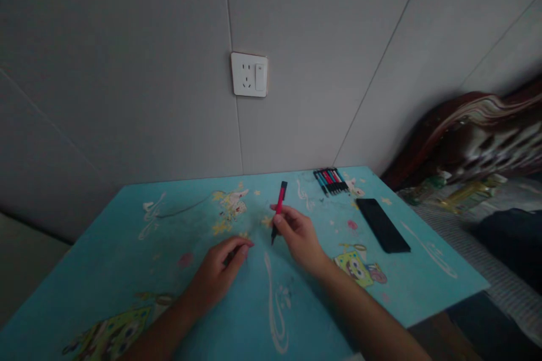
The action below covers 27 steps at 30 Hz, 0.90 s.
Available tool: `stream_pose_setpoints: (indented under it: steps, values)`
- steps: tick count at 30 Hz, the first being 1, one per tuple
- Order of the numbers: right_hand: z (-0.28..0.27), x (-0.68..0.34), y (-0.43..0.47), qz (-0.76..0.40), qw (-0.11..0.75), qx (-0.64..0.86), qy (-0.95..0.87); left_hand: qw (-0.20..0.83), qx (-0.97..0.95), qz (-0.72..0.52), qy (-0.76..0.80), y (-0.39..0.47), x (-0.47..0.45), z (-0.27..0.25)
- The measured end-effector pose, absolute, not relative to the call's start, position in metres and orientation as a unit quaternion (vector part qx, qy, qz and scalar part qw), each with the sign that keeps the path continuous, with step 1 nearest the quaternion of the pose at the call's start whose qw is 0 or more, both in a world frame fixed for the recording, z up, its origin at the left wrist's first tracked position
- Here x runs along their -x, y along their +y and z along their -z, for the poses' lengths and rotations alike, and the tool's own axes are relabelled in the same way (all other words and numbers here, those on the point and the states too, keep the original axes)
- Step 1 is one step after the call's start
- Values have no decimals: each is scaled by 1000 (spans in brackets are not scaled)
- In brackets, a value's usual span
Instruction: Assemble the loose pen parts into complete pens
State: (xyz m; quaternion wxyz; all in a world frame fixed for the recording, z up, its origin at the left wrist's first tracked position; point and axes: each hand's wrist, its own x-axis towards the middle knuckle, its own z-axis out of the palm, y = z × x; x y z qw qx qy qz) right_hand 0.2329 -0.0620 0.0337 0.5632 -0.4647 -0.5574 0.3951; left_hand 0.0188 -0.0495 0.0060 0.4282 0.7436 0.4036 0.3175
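A red and black pen [280, 201] is held nearly upright between the thumb and fingers of my right hand [298, 235], its dark tip pointing down close to the tabletop. Lower and to the left, my left hand [222, 266] rests on the blue table mat [313, 304] with its fingers curled and the thumb against the forefinger. Nothing shows in that hand. At the back right, several pens [331, 181] in red, blue and black lie side by side in a row. A flat black case [382, 225] lies to the right of my right hand.
Behind the table rises a grey panelled wall with a white socket plate [249, 74]. To the right is a bed with a dark carved headboard [470, 130], and bottles [468, 194] stand or lie near it; their outlines are blurred.
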Motion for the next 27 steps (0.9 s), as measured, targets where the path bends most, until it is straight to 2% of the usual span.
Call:
stream_pose_setpoints:
  steps: [2, 4, 5, 7, 10, 17, 27]
  values:
    - [-40, -261, -48, -298, 568, 532, -552, 415, -751, -308, 411, -47, -18, -4]
    - [-47, -298, -31, -180, 519, 619, -562, 412, -757, -296, 411, -46, -18, -1]
    - [-50, -319, -21, -114, 458, 672, -571, 412, -760, -291, 409, -46, -19, 0]
    - [-55, -356, -4, 10, 254, 772, -582, 407, -768, -284, 404, -47, -21, 1]
    - [-54, -396, 13, 44, 168, 810, -560, 397, -781, -282, 390, -49, -24, 0]
    - [-32, -418, 35, 49, 91, 835, -540, 395, -790, -275, 381, -49, -24, -1]
    - [-29, -432, 32, 76, 96, 840, -529, 388, -800, -260, 377, -47, -24, 3]
